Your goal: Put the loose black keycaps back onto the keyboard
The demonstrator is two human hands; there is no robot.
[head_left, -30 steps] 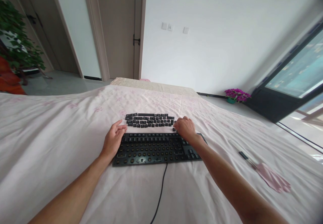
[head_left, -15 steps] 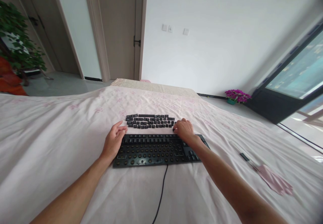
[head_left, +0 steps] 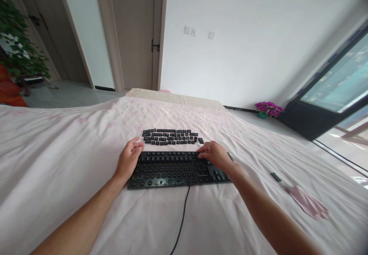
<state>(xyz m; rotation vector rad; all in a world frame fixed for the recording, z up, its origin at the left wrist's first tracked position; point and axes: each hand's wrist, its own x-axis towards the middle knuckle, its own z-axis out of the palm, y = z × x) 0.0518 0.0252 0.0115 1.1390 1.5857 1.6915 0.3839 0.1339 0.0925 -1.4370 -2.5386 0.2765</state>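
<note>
A black keyboard (head_left: 169, 172) lies on the bed. Caps cover its far rows, while bare switches show across much of the rest. Just beyond it, loose black keycaps (head_left: 172, 138) lie in several rows, including a long bar-shaped one. My left hand (head_left: 129, 157) rests at the keyboard's far left corner, fingers loosely bent and apart, holding nothing visible. Over the keyboard's far edge, right of its middle, my right hand (head_left: 214, 153) has thumb and fingers pinched together. Anything between those fingertips is hidden against the dark keys. One separate keycap (head_left: 200, 140) lies just beyond this hand.
A pale flowered sheet (head_left: 92, 147) with folds covers the bed. The keyboard's black cable (head_left: 181, 224) runs toward me. To the right lie a dark-ended thin tool (head_left: 276, 177) and a pink cloth-like item (head_left: 309, 203). Purple flowers (head_left: 269, 108) stand on the floor beyond.
My right hand has moved from the right end of the loose keycaps back toward me, over the keyboard's far edge, uncovering a keycap there. My left hand stays in place.
</note>
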